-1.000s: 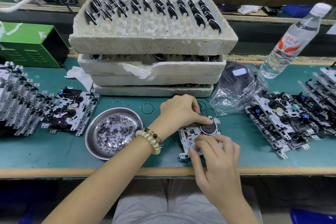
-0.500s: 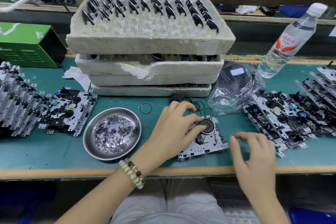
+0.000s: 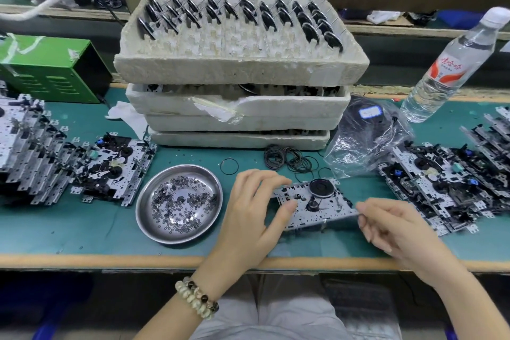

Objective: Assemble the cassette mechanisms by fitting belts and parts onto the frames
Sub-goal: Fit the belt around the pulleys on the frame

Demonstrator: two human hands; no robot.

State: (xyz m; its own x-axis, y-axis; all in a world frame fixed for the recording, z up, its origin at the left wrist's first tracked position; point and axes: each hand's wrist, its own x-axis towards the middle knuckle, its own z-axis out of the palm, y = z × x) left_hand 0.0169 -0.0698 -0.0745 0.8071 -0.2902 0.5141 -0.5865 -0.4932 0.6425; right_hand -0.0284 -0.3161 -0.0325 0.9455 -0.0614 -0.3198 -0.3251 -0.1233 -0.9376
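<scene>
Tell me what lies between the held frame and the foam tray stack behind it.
In the head view, a loose heap of black rubber belts lies between the frame and the foam tray stack.

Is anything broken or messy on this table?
The second foam tray from the top has a torn, ragged front edge. Black belts lie in a loose tangle on the mat in front of the trays.

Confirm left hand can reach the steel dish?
Probably yes. The dish sits open-topped just left of the left hand with nothing between them, though that hand grips the frame and must release it first.
</scene>
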